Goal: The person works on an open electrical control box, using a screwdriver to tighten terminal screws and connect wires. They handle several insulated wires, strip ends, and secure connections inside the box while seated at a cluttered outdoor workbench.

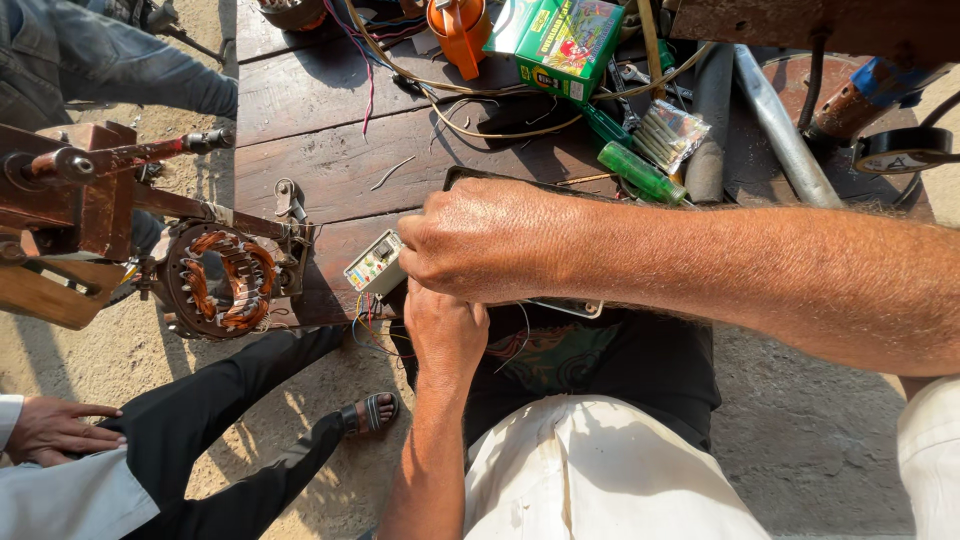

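Right hand (475, 245) clamped over a small white box (374, 266) at the bench's (330, 170) near edge, box poking out left of the knuckles; left hand (445, 330) fisted just below, grip contents hidden, stator (222, 280) further left.

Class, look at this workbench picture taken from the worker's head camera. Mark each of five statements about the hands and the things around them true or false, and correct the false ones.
1. The right hand lies above the left hand. True.
2. A small grey box with coloured wires sits just beside the right hand. True.
3. The round stator with copper windings lies in the middle of the dark wooden tabletop. False: it hangs on a rusty metal fixture at the table's left edge.
4. The green-handled screwdriver is held in the left hand. False: it lies on the table, untouched.
5. The orange plastic oil can stands at the table's far side. True.
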